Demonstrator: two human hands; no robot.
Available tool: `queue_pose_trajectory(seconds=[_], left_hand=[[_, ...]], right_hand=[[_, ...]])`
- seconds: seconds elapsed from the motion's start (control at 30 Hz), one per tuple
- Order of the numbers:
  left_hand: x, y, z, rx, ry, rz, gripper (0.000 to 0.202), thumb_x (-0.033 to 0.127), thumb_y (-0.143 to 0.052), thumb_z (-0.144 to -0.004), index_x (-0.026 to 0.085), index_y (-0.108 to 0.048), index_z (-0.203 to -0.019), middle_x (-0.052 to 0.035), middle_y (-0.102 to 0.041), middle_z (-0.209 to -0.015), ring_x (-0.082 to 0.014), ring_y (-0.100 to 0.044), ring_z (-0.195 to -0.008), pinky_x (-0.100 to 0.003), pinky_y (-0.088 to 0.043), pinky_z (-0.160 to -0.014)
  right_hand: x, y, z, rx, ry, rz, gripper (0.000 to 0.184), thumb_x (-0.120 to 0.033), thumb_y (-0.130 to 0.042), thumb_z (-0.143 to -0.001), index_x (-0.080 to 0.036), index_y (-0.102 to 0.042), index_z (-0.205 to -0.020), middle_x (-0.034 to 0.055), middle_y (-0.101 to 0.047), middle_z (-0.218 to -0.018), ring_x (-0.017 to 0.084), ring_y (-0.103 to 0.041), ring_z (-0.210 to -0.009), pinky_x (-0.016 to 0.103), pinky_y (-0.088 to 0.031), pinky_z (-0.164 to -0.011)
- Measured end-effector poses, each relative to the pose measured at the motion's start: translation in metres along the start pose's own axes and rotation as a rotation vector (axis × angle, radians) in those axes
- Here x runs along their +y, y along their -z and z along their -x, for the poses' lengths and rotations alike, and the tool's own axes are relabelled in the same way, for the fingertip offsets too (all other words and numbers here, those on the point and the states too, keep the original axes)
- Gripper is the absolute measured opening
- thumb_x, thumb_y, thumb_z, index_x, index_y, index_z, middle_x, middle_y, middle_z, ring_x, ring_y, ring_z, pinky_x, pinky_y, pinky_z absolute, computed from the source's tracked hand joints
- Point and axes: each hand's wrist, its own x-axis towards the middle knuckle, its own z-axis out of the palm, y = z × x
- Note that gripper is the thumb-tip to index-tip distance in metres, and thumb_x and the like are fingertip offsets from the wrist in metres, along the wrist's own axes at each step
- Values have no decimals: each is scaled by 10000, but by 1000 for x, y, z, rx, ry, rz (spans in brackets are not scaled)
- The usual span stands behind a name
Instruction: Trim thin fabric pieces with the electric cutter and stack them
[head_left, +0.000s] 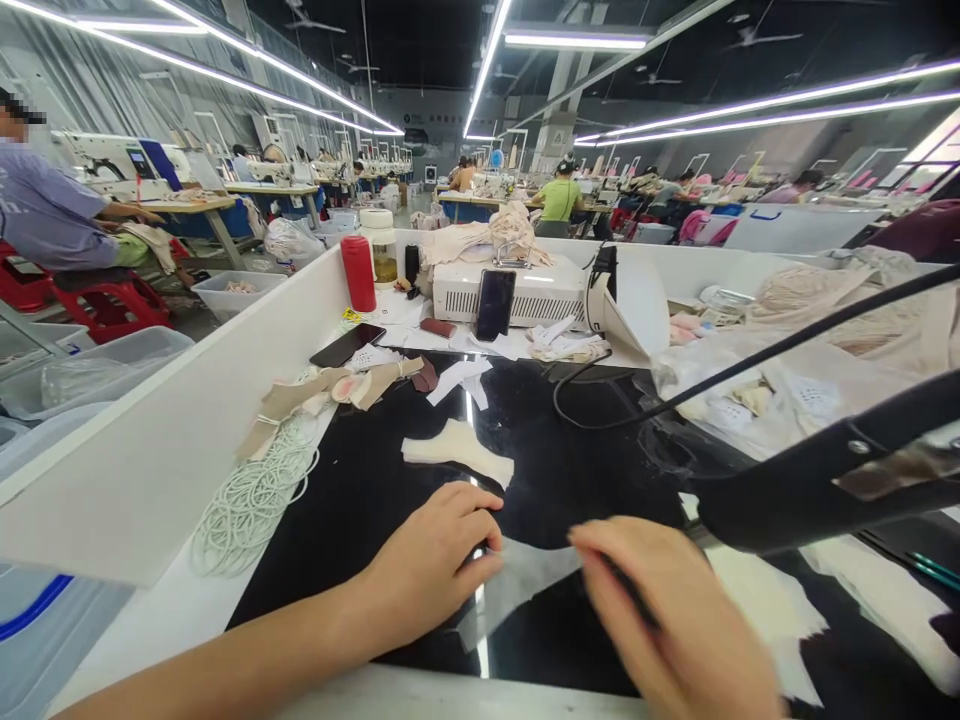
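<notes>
Centre-left, left hand [435, 555], fingers curled narrow, pinching the edge of a thin translucent white fabric piece [525, 580] lying flat on the glossy black desk [352, 490]. Right hand [675, 620] at its other end, blurred, fingers' spread impossible to tell. Could skid or crease under uneven pull; could snag the black tool arm [825, 480] overhanging at right.

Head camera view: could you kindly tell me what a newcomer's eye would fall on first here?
First, the two bare hands at the bottom centre: the left hand pinches a sheer fabric piece on the glossy black worktop, the blurred right hand at its other edge. Next, a big black arm juts in from the right, and a red bottle stands out at the back left.
</notes>
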Motion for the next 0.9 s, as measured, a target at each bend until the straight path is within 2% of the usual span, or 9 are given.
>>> queue_pose_trajectory(seconds=[0.07, 0.2, 0.27, 0.37, 0.47, 0.57, 0.7, 0.8, 0.9], left_hand=[[0, -2, 1, 24, -9, 39, 112, 114, -694, -937, 206, -639, -906, -32, -660, -1312, -208, -561, -1291, -363, -441, -1108], [1, 3, 1, 51, 13, 180, 99, 121, -672, -938, 217, -661, -923, -21, -685, -1265, -199, -602, -1204, -338, -438, -1068], [2, 9, 1, 64, 64, 266, 78, 146, -663, -930, 222, -672, -933, -15, -711, -1172, -202, -623, -1127, -335, -444, -1029], [1, 17, 0, 83, 164, 366, 40, 231, -625, -950, 220, -663, -947, 3, -708, -967, -172, -636, -910, -292, -475, -847], [-2, 21, -4, 94, 227, 479, 74, 269, -549, -970, 208, -590, -965, 27, -634, -814, -133, -607, -755, -243, -459, -698], [-7, 24, -10, 123, 249, 549, 133, 266, -532, -941, 209, -500, -1057, 32, -607, -808, -129, -639, -745, -235, -487, -696], [-15, 35, -23, 211, 260, 496, 198, 298, -509, -946, 223, -436, -1114, 29, -584, -863, -126, -642, -718, -236, -500, -653], [-25, 48, -35, 283, 244, 352, 158, 292, -531, -950, 228, -453, -1070, 22, -591, -907, -125, -604, -728, -244, -493, -658], [-34, 60, -45, 288, 200, 156, 98, 257, -576, -954, 224, -505, -1012, 27, -618, -893, -141, -592, -752, -274, -489, -725]], right_hand=[[-2, -17, -7, -114, 76, 22, 230, -351, -526, -1045, -317, -622, -1251, 25, -768, -1136, 235, -744, -1033, 371, -595, -887], [-1, -38, -15, -96, 77, -1, 261, -421, -467, -1071, -291, -586, -1263, 12, -787, -1017, 185, -782, -897, 277, -632, -767], [0, -41, -16, -112, 28, -72, 223, -402, -472, -1071, -308, -565, -1251, -33, -769, -914, 136, -774, -800, 197, -616, -708], [-3, -39, -22, -181, -121, -254, 105, -375, -524, -1046, -320, -576, -1119, -86, -688, -771, 93, -713, -658, 123, -566, -616], [-8, -39, -33, -198, -194, -367, 129, -385, -544, -1028, -300, -597, -947, -82, -634, -709, 91, -651, -590, 121, -521, -545], [-12, -44, -46, -163, -188, -386, 171, -393, -554, -1025, -293, -643, -918, -60, -684, -768, 103, -682, -652, 139, -527, -577], [-12, -59, -64, -108, -183, -339, 195, -409, -553, -1034, -292, -695, -972, -23, -727, -888, 137, -714, -784, 195, -554, -701], [-10, -70, -77, -92, -168, -269, 250, -426, -525, -1046, -282, -718, -981, 4, -729, -897, 169, -707, -804, 251, -552, -707], [-7, -80, -87, -90, -144, -169, 321, -455, -480, -1060, -269, -734, -997, 26, -727, -877, 205, -689, -803, 311, -537, -697]])
